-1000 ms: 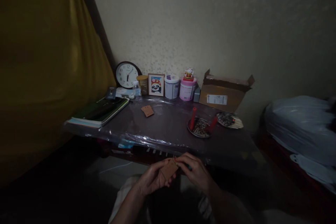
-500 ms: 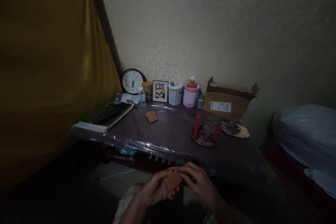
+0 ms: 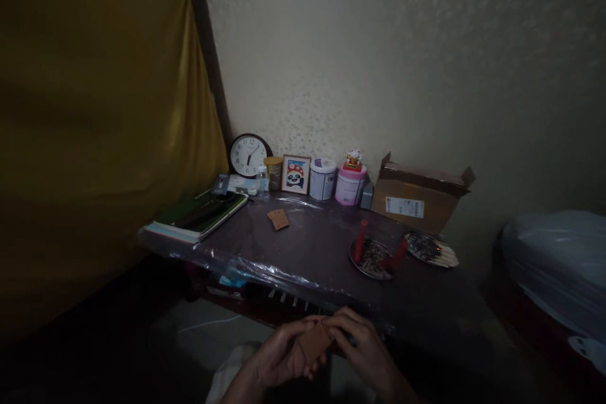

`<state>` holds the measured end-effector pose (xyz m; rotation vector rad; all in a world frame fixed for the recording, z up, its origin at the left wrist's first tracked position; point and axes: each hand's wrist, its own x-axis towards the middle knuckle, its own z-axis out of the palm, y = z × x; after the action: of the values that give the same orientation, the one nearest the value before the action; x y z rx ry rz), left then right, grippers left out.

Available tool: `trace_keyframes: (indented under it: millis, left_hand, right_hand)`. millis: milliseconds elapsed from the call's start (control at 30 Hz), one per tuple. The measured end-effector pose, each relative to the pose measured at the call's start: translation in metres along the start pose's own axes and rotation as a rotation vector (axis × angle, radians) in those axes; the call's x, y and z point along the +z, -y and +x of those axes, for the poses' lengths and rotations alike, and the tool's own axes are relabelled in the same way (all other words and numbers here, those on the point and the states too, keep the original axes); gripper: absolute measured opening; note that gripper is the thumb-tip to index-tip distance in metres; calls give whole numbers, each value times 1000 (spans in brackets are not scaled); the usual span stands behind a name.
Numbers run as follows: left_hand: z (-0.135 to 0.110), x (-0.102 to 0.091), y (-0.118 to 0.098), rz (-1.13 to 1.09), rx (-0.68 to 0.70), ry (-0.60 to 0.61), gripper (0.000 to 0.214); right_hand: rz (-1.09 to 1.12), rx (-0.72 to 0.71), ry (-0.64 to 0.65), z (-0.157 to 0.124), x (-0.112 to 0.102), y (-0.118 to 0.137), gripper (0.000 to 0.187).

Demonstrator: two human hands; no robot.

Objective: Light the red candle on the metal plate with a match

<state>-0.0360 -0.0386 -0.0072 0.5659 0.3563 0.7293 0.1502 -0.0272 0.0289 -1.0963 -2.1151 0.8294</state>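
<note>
Quietly at work in a dim room, a person holds a small brown kraft-paper card [image 3: 315, 342] just off the near edge of a dark table covered in clear plastic sheeting [image 3: 307, 246]. The left hand [image 3: 284, 353] cups the card from the side and below, its fingers curled close. The right hand [image 3: 364, 341] comes over the top corner in a narrow pinch. A sliver of teal shows beneath the right hand, too dim to identify. A matching brown card [image 3: 278, 219] lies flat near the middle of the table. Along the table's far edge stand a round black-rimmed wall clock [image 3: 248, 156], a small framed panda picture [image 3: 296, 175], a white canister [image 3: 322, 180], a pink canister [image 3: 350, 186] topped by a red-and-gold cat figurine [image 3: 353, 160], and an open cardboard box [image 3: 419, 199]. At the table's right end, a round metal plate [image 3: 372, 259] holds two red candle-like sticks, beside a second plate of pale wooden sticks [image 3: 428, 249]. A stack of green-covered books [image 3: 196, 218] sits at the table's left end.
</note>
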Motion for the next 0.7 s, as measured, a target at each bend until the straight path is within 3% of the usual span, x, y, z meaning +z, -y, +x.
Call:
trace_keyframes:
  millis: [700]
  left_hand:
    - [-2,3,-4,-73,-99,-60,32]
  right_hand:
    - [38,32,40,0,-2,-4,14]
